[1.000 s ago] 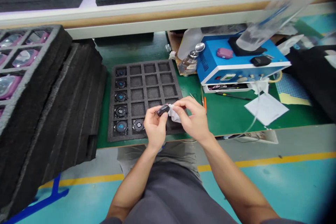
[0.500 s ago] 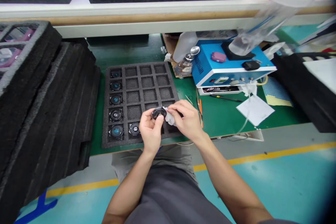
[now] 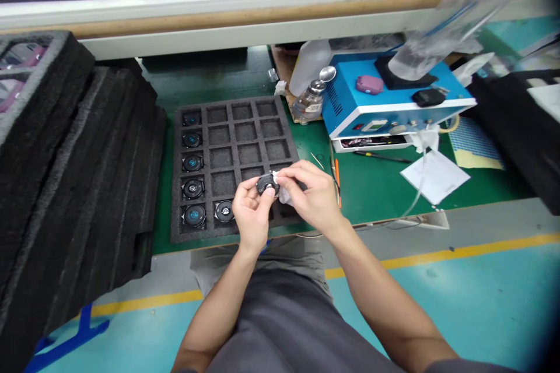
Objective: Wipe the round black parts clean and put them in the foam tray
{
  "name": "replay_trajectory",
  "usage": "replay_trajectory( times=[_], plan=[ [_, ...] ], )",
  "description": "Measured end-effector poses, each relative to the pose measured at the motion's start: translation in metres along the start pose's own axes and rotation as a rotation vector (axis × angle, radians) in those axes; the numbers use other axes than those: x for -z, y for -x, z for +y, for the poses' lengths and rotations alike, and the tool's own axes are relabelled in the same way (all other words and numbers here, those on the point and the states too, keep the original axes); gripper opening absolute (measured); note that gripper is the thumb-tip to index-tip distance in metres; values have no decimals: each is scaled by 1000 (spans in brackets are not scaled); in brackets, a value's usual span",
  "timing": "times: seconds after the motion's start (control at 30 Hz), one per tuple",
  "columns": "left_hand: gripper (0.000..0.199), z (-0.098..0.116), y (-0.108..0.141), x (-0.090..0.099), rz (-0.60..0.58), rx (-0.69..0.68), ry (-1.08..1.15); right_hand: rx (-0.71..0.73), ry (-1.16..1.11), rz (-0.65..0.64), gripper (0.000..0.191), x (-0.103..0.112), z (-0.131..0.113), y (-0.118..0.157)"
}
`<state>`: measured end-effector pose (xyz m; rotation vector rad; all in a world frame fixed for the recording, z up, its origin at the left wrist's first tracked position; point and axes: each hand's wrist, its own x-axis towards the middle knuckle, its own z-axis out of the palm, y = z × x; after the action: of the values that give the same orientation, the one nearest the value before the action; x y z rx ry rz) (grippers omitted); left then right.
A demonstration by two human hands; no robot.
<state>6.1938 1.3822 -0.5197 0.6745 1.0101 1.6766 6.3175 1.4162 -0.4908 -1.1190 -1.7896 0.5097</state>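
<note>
My left hand [image 3: 252, 210] grips a round black watch case [image 3: 266, 183], thumb on its face and fingers around its edge. Pinched in my right hand [image 3: 308, 192] is a white cloth [image 3: 285, 193], which touches the right rim of the watch case. Both hands are above the front part of a dark grey foam tray [image 3: 223, 157] with square pockets. Several similar watch cases [image 3: 192, 187] sit in the tray's left column, and one more [image 3: 224, 211] lies in the second column of the front row, just left of my left hand.
Stacked black foam trays [image 3: 83, 186] rise on the left. Behind the tray stand a glass bottle [image 3: 310, 102] and a white plastic bottle [image 3: 310, 67]. A blue machine [image 3: 394, 108] carries a clear cylinder [image 3: 441, 29]. An orange-handled tool [image 3: 337, 178] and white paper [image 3: 435, 178] lie on the right.
The cloth in my right hand has moved from beside the watch case up onto its upper right rim. My left hand keeps its hold. The whole view has shifted slightly.
</note>
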Motion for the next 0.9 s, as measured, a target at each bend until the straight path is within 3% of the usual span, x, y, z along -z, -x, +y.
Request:
replay_trajectory(
  times=[0.1,0.23,0.43,0.6,0.9],
  plan=[
    [42,2,-2,-1,-44,18,49,-125,-58,-26,13,8,9,6],
    [42,-1,-5,2,-108,2,27,-194,-197,34,11,13,11,10],
    [26,-6,-5,6,-202,-154,-186,-112,-257,69,10,18,2,13],
    [20,-3,-1,-1,-257,-245,-170,-29,-266,28,6,23,2,15],
    [18,-6,2,-2,-238,-310,-207,35,-183,33,9,21,-3,17]
  ],
)
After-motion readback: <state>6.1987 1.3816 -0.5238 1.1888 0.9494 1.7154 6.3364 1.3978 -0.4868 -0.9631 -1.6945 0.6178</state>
